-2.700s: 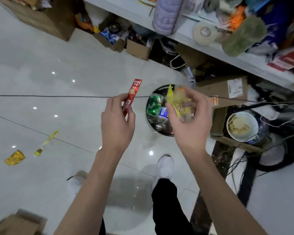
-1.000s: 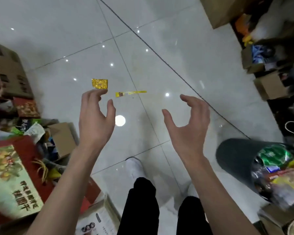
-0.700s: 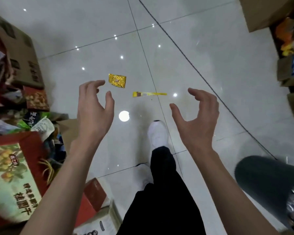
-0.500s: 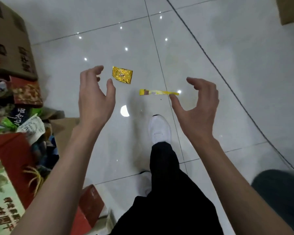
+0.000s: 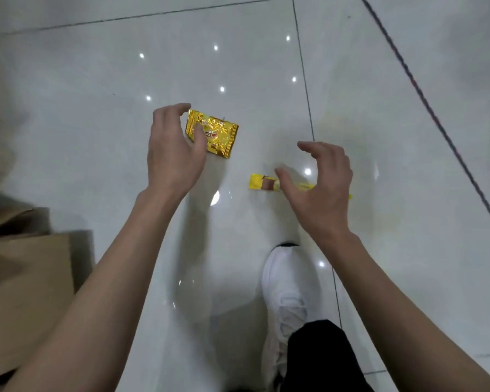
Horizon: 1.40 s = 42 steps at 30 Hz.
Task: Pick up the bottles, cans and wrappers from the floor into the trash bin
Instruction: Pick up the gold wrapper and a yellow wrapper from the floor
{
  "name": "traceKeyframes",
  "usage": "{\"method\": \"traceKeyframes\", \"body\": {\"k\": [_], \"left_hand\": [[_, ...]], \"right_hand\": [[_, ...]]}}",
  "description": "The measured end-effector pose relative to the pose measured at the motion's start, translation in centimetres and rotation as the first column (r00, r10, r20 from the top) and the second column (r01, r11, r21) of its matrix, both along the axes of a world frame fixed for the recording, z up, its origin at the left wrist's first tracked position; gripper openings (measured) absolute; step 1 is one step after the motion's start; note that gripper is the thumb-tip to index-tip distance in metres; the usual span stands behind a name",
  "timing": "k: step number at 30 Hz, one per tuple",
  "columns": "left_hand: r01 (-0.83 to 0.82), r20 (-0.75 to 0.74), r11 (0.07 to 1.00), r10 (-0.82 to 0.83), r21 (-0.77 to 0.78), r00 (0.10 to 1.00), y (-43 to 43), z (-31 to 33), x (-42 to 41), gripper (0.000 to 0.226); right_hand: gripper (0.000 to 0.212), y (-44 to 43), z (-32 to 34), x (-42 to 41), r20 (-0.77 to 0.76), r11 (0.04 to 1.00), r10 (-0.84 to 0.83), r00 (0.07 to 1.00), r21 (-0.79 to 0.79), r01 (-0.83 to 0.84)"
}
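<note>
On the glossy white tile floor (image 5: 96, 123) lie two wrappers: a gold foil packet (image 5: 218, 132) farther off and a thin yellow stick wrapper (image 5: 263, 183) nearer, to its right. Both hands hover with fingers spread wide and curled, holding nothing: the left hand (image 5: 173, 154) over the packet's left edge, the right hand (image 5: 320, 188) over the stick wrapper. A white shoe (image 5: 289, 290) stands near.

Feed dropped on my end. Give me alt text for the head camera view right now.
Both bare hands reach down, open, toward two wrappers on a glossy white tile floor: the left hand over a gold foil packet, the right hand over a thin yellow stick wrapper. A white shoe stands below; cardboard boxes sit at left.
</note>
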<state>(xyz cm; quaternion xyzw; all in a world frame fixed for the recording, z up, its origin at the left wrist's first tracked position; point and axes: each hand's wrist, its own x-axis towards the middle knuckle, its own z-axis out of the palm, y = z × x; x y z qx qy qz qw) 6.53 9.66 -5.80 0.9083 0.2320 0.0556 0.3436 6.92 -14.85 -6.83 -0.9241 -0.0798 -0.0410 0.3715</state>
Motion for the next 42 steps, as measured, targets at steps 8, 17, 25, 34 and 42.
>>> {"method": "traceKeyframes", "body": {"k": [8,17,25,34,42], "left_hand": [[0.049,-0.041,0.993,-0.045,0.11,0.998,-1.0,-5.9,1.1,0.048],[0.16,-0.143,0.958,-0.128,0.237,0.981,-2.5,-8.3,1.1,0.074],[0.161,-0.126,0.959,-0.135,0.234,0.983,-3.5,-8.2,0.5,0.059],[0.143,-0.066,0.968,-0.132,0.207,0.989,-2.8,-7.3,0.0,0.058],[0.102,0.034,0.969,-0.112,0.225,0.993,-2.3,-5.7,-0.4,0.053]], "right_hand": [[0.044,1.7,-6.2,-0.7,-0.043,0.993,0.093,0.995,-0.07,-0.095],[0.051,0.7,-8.5,-1.0,-0.04,0.969,0.17,0.985,-0.176,-0.175],[0.032,0.4,-9.4,-0.8,0.022,0.965,0.203,0.979,-0.174,-0.196],[0.029,0.9,-9.2,-0.7,0.027,0.983,0.146,0.989,-0.118,-0.142],[0.034,1.3,-6.6,0.2,-0.013,0.996,0.071,0.997,0.054,-0.07]]}}
